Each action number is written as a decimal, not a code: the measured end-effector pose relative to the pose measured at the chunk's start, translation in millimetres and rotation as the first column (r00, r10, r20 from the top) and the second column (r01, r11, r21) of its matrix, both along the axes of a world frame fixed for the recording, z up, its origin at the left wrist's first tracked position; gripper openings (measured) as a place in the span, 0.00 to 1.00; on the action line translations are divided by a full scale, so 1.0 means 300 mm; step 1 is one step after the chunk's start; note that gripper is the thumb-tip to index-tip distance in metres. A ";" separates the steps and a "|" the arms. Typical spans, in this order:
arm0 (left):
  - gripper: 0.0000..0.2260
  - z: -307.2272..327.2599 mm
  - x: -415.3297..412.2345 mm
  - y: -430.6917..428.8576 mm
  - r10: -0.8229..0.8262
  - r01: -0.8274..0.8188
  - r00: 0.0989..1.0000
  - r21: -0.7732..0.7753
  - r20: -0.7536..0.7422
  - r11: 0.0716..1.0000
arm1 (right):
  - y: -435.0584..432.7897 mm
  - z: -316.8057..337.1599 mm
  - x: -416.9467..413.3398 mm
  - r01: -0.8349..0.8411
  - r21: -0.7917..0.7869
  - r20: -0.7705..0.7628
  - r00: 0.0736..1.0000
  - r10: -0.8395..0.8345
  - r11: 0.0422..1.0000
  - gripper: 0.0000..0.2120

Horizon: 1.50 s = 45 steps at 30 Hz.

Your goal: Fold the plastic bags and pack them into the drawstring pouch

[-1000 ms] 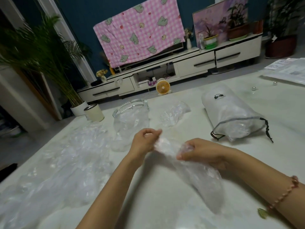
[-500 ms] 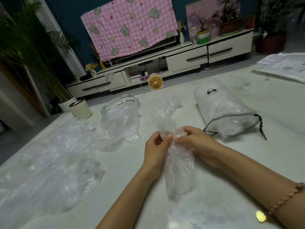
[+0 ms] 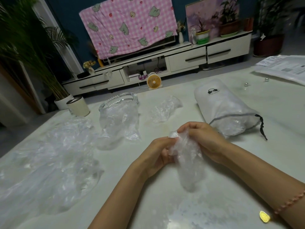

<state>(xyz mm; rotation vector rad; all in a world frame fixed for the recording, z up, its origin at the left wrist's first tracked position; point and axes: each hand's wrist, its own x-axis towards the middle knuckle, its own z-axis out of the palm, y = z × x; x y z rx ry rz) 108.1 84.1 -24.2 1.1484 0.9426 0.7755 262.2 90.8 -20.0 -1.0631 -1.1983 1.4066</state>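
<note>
A crumpled clear plastic bag hangs between both hands over the middle of the pale table. My left hand grips its left side and my right hand pinches its top, fingers curled. The white drawstring pouch lies on its side behind my right hand, mouth toward me, stuffed with plastic, black cord trailing. More loose bags lie about: a big heap at left, one at centre, a small one further back.
A clear glass dish sits behind the centre bag, a cream tin at the table's far left edge. Papers and small metal beads lie at far right. A gold charm dangles from my right wrist bracelet.
The bag has been bunched shorter and tighter. My hands have come together, the right one now pinching the top while the left grips lower on the side.
</note>
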 end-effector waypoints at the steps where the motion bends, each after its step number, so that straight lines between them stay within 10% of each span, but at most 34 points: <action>1: 0.17 -0.001 -0.004 0.002 0.011 -0.011 1.000 -0.018 0.025 1.000 | 0.004 0.005 0.007 0.008 0.024 0.020 1.000 -0.008 1.000 0.18; 4: 0.15 -0.003 -0.014 0.014 0.089 -0.063 0.970 -0.123 0.225 0.990 | 0.022 -0.002 0.044 -0.052 0.337 0.376 0.923 -0.084 0.940 0.23; 8: 0.07 -0.014 -0.018 0.026 0.268 -0.139 0.868 -0.314 0.417 0.939 | -0.008 -0.051 0.027 -0.448 0.624 0.774 0.462 -0.432 0.640 0.39; 13: 0.04 -0.045 -0.021 0.045 0.313 -0.273 0.920 -0.190 0.235 0.943 | -0.028 -0.041 -0.043 -0.468 0.778 0.620 0.680 -0.392 0.419 0.12; 18: 0.07 -0.059 0.000 0.038 0.414 -0.413 0.910 0.069 -0.005 0.908 | -0.037 -0.033 -0.025 -0.361 0.454 0.586 0.809 0.032 0.815 0.10; 23: 0.14 -0.034 0.014 0.016 0.296 -0.308 0.947 0.096 0.125 0.946 | -0.019 -0.042 -0.021 -0.166 0.290 0.460 0.888 0.015 0.943 0.15; 28: 0.25 -0.026 0.007 0.016 0.103 -0.117 0.989 0.131 0.104 0.985 | -0.026 -0.032 -0.013 -0.049 0.250 0.484 0.871 -0.081 0.967 0.15; 33: 0.10 -0.039 0.016 0.012 0.311 -0.310 0.950 0.167 0.021 0.936 | -0.025 -0.022 -0.018 0.062 0.215 0.373 0.917 -0.141 0.975 0.08; 36: 0.09 -0.024 0.008 0.008 0.316 -0.315 0.949 0.156 0.023 0.936 | -0.025 -0.013 -0.012 0.151 0.141 0.385 0.902 -0.195 0.978 0.27; 45: 0.11 0.005 0.049 -0.028 0.302 -0.306 0.952 0.264 0.056 0.915 | -0.018 -0.008 -0.009 0.022 -0.103 -0.196 0.980 -0.042 0.994 0.16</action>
